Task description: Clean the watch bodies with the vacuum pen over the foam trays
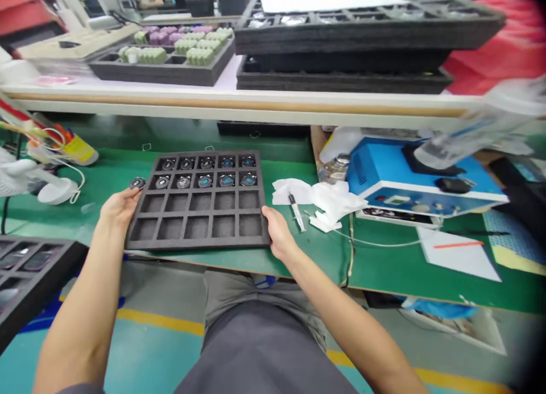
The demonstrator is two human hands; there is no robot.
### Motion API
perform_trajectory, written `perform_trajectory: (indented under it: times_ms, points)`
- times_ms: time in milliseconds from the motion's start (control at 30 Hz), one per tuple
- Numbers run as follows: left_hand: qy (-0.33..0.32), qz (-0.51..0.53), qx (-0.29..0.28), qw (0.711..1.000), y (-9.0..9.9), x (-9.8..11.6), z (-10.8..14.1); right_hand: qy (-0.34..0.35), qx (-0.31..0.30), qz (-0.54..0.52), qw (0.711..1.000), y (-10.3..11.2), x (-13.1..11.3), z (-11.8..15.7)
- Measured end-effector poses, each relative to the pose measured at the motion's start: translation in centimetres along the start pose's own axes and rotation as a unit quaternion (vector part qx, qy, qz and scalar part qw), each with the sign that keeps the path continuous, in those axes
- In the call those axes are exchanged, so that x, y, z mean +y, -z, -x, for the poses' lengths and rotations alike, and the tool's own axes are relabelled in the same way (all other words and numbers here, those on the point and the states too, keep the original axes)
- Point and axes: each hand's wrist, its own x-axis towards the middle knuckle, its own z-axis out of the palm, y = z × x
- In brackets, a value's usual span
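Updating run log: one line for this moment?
left hand: appears to hold round part at left edge of black tray | right hand: on tray's right edge | far two rows: similar parts

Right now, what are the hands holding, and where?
Right hand: black compartment tray, by its right edge. Left hand: round black module, seemingly pinched by its near rim, beside the tray's left edge.

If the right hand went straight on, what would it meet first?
The tray: the right hand points up and left into its right edge and appears to be touching it, so it would likely press there at once.
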Motion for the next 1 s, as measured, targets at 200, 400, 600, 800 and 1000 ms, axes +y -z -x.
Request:
perform_trajectory:
  times_ms: [200,400,600,800,1000]
  points:
    - [0.030,0.000,-0.011,0.999,-4.4,-2.3,3.0,-0.023,0.059,-0.028,0.998,5.4,-1.2,2.9]
    - [0.009,-0.001,-0.013,1.000,-7.8,-4.1,5.2,-0.019,0.068,-0.038,0.997,8.9,-2.5,3.0]
    - [-0.092,-0.007,0.077,0.993,-8.2,-2.5,6.6,0.031,0.061,0.062,0.996,11.4,-4.1,3.6]
    - [-0.215,-0.030,0.005,0.976,-11.7,0.0,10.7,0.003,0.156,0.075,0.985,18.8,-4.8,8.3]
    - [-0.116,-0.039,-0.271,0.955,-23.1,-3.5,13.5,0.011,0.280,-0.150,0.948,20.9,-3.8,7.6]
